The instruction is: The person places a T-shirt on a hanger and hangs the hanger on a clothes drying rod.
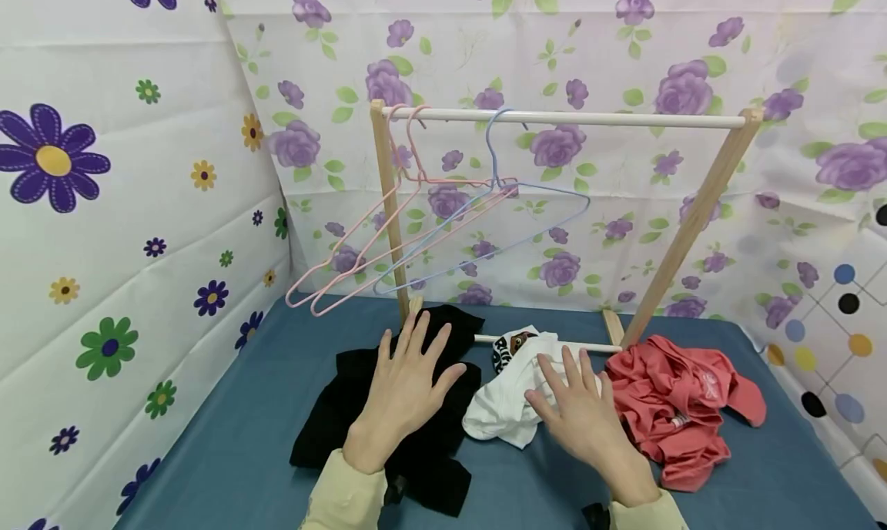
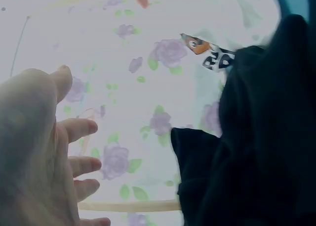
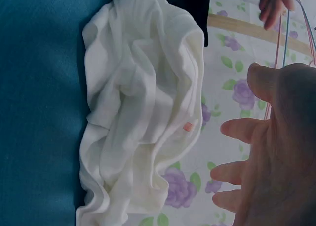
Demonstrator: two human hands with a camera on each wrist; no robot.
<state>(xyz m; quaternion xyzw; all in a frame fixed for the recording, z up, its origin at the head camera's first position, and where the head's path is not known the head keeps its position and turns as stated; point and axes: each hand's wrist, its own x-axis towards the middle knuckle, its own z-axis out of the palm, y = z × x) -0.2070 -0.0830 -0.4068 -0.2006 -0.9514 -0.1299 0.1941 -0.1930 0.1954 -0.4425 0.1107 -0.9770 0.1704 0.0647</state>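
My left hand [image 1: 409, 384], fingers spread and holding nothing, is held over a crumpled black garment [image 1: 326, 414]. To its right my right hand [image 1: 578, 414], also spread and empty, hovers by a bunched white garment [image 1: 502, 407] that shows a printed patch. In both wrist views a gap separates each hand from the cloth. A coral-red garment [image 1: 682, 407] lies heaped at the right, beyond the right hand. Above, two pink hangers [image 1: 346, 241] and one blue hanger [image 1: 547, 241] hang from the white rail [image 1: 589, 119] of a rack.
Wooden posts [image 1: 693, 214] carry the rack's rail, and a lower white bar [image 1: 589, 347] runs behind the clothes. Everything stands on a blue-covered table [image 1: 229, 445]. Flower-patterned sheets [image 1: 443, 45] enclose the back and sides.
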